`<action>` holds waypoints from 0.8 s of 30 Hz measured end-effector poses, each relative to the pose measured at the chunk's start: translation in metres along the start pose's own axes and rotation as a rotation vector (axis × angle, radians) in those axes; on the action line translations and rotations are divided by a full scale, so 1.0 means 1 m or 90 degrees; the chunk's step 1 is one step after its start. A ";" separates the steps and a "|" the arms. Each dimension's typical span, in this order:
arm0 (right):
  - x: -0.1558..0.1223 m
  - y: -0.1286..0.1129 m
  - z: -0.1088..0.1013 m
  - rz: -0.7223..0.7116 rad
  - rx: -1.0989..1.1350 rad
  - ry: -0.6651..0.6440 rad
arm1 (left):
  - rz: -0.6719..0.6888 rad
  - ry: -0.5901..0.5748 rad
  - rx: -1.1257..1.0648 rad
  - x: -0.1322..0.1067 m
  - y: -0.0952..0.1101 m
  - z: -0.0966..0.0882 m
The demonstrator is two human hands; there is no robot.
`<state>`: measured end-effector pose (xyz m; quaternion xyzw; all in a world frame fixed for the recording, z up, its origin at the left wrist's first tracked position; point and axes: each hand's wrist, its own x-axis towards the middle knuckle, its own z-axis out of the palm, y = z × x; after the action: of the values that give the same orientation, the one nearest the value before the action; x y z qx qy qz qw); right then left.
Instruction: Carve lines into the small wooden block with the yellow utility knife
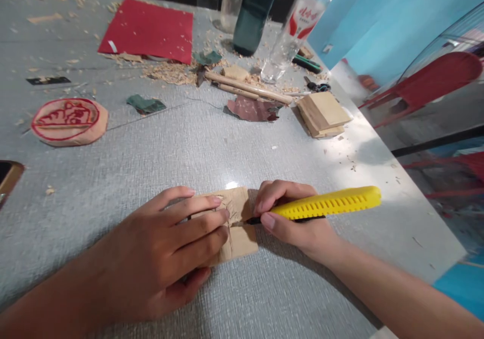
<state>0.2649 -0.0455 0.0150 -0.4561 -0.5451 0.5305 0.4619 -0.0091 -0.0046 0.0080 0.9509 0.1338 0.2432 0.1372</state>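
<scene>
A small flat piece of pale wood [242, 241] with dark lines drawn on it lies on the grey table before me. My left hand [170, 248] rests over the wood's left part, its fingers stretched out and pressing down, hiding that side. In my right hand [289, 213] is a yellow utility knife [328, 203], gripped between thumb and fingers. The knife slants down to the left, its narrow front end at the drawn lines, close to my left fingertips. Whether the blade is cutting into the surface I cannot tell.
Further back lie a carved oval wood block [70, 120] with red lines, stacked wood blocks [323, 112], sandpaper scraps [253, 109], wooden-handled tools [249, 87], shavings [170, 72] and red paper [151, 29]. A dark bottle [255, 16] and clear bottle [291, 31] stand behind; a red chair [442, 79] is right.
</scene>
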 end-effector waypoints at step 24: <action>-0.003 0.007 0.000 0.000 0.041 0.025 | 0.005 -0.015 -0.032 -0.003 -0.002 0.002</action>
<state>0.2658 -0.0480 0.0080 -0.4513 -0.5183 0.5391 0.4869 -0.0109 -0.0043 0.0048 0.9503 0.1223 0.2361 0.1619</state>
